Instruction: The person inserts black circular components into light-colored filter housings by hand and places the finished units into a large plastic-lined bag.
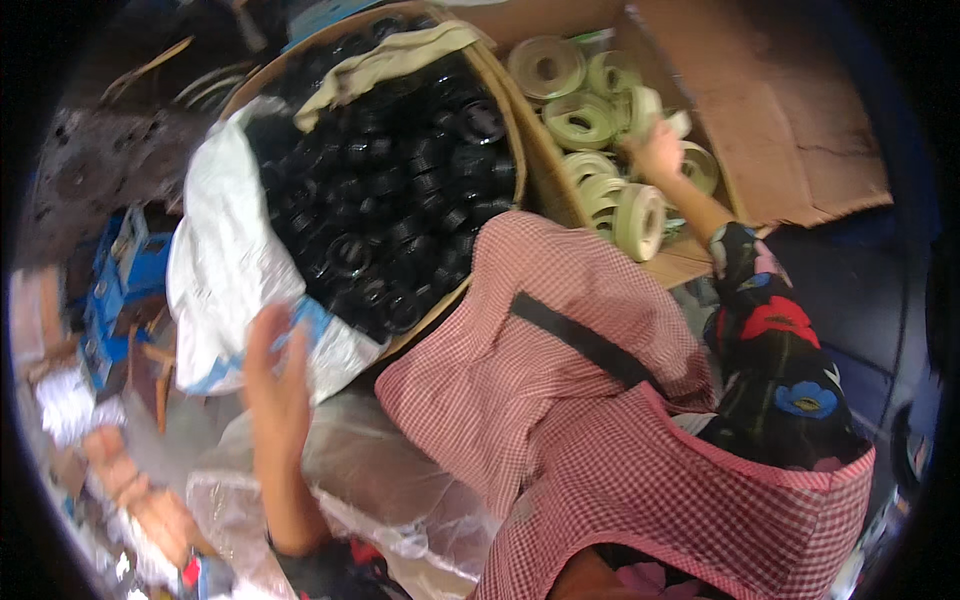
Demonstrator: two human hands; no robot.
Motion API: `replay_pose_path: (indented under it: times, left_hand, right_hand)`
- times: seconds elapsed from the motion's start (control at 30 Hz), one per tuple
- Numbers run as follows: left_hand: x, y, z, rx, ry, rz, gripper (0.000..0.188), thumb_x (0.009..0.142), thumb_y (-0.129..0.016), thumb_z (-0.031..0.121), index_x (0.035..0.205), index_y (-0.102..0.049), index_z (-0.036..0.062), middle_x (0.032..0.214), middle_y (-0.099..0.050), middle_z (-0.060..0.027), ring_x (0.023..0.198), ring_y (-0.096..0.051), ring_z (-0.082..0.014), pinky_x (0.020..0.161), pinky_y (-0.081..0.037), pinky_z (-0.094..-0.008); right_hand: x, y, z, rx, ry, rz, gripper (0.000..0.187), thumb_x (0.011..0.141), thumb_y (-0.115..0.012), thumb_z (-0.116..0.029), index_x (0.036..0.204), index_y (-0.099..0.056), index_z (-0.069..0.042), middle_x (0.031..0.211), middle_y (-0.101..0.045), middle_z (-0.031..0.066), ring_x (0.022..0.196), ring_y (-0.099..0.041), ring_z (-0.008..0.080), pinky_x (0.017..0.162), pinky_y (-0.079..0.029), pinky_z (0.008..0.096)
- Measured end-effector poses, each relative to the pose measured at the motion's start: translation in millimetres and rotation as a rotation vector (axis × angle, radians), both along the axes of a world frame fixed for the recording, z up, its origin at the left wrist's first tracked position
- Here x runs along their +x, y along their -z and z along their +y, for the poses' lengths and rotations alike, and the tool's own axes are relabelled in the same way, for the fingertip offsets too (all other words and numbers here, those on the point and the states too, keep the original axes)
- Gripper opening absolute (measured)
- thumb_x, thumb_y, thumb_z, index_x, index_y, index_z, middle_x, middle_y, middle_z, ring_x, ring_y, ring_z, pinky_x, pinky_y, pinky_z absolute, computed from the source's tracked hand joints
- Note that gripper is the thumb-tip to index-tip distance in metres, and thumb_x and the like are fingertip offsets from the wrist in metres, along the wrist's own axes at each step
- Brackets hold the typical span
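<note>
My right hand (657, 150) reaches into a cardboard box (558, 187) at the upper right, its fingers closed on a pale yellow-green ring-shaped part (639, 108). Several more such rings lie loosely around it, among them a standing ring (640, 222) near the box's front and a flat ring (547, 67) at the back. My left hand (277, 375) hovers at the left, a little smeared by motion. Its fingers are stretched out and it holds nothing. Behind it is a white woven sack (225, 240).
A large carton (510, 110) full of small black round parts (400, 180) stands at the centre, a beige cloth strip (385, 70) across it. An opened box flap (770, 120) spreads right. Clear plastic sheeting (390, 490) lies below; a blue crate (120, 285) stands at left.
</note>
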State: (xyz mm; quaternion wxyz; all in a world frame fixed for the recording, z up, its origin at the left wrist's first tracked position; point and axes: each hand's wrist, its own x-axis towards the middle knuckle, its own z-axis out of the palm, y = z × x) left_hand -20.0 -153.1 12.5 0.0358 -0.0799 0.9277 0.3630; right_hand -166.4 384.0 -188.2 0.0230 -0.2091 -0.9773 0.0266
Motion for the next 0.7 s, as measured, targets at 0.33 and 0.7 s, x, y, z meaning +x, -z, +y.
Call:
replay_pose_path:
  times: [0.33, 0.7]
  left_hand:
    - [-86, 177, 41, -0.56, -0.148, -0.271, 0.051, 0.079, -0.068, 0.031, 0.111, -0.045, -0.0015, 0.116, -0.053, -0.0253, 0.099, -0.058, -0.0427, 0.083, -0.048, -0.0489]
    - [-83, 136, 18, 0.091, -0.263, -0.054, 0.021, 0.075, -0.072, 0.011, 0.071, -0.054, 0.002, 0.063, -0.055, -0.0039, 0.057, -0.05, -0.0157, 0.056, -0.041, -0.0289]
  right_hand:
    - [-73, 63, 40, -0.273, 0.265, -0.047, 0.068, 0.072, -0.071, -0.038, 0.122, -0.046, 0.001, 0.109, -0.061, 0.0223, 0.1, -0.059, 0.0378, 0.089, -0.045, 0.0452]
    - [12, -59, -20, -1.105, 0.098, 0.465, 0.033, 0.087, -0.054, -0.025, 0.105, -0.059, 0.003, 0.091, -0.065, 0.0189, 0.091, -0.063, 0.0252, 0.082, -0.048, 0.0397]
